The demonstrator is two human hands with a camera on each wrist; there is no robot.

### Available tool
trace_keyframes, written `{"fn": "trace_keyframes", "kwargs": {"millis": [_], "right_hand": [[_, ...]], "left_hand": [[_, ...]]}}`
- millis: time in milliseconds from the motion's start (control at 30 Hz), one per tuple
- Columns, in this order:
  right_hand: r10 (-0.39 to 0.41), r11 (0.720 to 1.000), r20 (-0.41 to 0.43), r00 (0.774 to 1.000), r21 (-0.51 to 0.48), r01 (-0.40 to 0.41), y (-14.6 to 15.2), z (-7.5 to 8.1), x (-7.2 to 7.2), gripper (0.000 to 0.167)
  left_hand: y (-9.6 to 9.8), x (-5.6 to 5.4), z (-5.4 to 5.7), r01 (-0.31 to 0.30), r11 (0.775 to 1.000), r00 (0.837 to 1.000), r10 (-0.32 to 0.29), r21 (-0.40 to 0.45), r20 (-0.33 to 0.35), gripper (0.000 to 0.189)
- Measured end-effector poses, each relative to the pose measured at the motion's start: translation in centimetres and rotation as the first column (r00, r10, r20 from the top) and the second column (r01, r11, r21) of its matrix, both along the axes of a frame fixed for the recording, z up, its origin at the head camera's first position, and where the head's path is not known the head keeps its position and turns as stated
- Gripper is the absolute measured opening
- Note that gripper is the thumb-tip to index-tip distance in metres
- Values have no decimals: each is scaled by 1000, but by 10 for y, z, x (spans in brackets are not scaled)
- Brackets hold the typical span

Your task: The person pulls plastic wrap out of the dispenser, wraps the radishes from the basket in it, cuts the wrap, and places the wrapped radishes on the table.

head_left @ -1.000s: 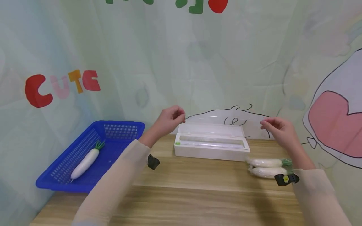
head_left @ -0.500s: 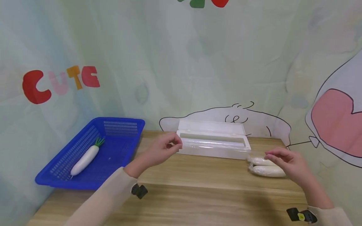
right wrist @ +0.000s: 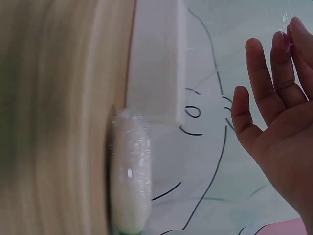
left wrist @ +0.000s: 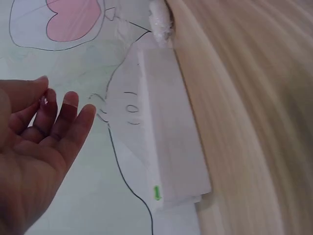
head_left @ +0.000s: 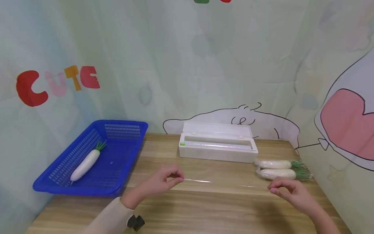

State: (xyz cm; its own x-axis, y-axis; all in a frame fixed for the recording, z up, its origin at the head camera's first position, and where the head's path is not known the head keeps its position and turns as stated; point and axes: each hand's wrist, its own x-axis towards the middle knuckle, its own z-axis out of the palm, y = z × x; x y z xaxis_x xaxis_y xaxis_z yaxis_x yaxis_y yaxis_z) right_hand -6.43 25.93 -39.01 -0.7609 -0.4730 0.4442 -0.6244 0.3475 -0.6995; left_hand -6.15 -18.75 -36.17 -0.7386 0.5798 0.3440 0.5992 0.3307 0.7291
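A sheet of clear cling film is stretched between the two hands, its near edge showing as a thin shiny line. My left hand pinches one corner between thumb and index finger. My right hand pinches the other corner, in front of two film-wrapped white radishes with green tops. Most of the sheet is too transparent to make out. Behind it stands a white cling film box, lid raised, with the roll visible inside. In the left wrist view, thumb and index finger meet while the other fingers spread.
A blue plastic basket stands at the left of the wooden table, with one bare white radish lying in it. A printed curtain hangs close behind the table and along its sides.
Both hands have come down and toward the person, from above the cling film box to low over the table. The film has moved with them, away from the box.
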Motion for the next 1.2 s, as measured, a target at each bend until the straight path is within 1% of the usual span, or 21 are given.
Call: {"fn": "trace_keyframes", "kwargs": {"millis": [100,167,267,300,400,500,567,700,800,833,967,1033,1133,1200], "right_hand": [[-3,1000,17,1000,13,3,0,-12,3,19],[-9,1000,28,1000,27,9,1,-20,4,19],[-5,999,37,999,47,3,1,-31,6,23],[-8,999,37,999,50,6,1,-34,7,23],[-1,998,39,999,56,-1,1,-44,7,21],[-10,997,68,998,72,5,3,-52,6,17],[-12,996,73,997,94,5,4,-58,4,17],[-2,994,126,992,112,-12,3,-67,1,14],[-3,992,200,980,122,-22,2,-69,1,9],[-7,991,212,977,132,-21,2,-70,0,8],[-3,986,260,966,160,-40,-1,-72,-4,5],[19,986,303,953,152,-68,-3,-73,-5,3],[50,987,374,926,122,-103,-5,-74,-7,5],[48,987,396,917,122,-104,-6,-74,-7,5]], "left_hand": [[-1,3,-16,58,998,998,-58,-5,-23,5],[-1,5,-25,69,997,998,-69,-16,3,3],[1,9,-37,58,996,998,-55,-65,38,3],[2,10,-40,52,995,998,-49,-81,39,3],[4,11,-50,43,991,999,-42,-126,12,6],[5,12,-59,35,986,999,-34,-165,11,7],[6,13,-62,24,981,999,-17,-192,36,4],[7,12,-68,-4,973,997,23,-229,77,3],[8,9,-76,-13,962,995,40,-272,93,5],[8,9,-78,-13,957,995,43,-291,95,5],[10,7,-84,-23,924,998,45,-383,47,6],[11,7,-85,-26,911,999,37,-412,18,8],[12,5,-86,-32,900,999,40,-434,10,9],[12,4,-86,-33,898,999,46,-440,18,9]]}}
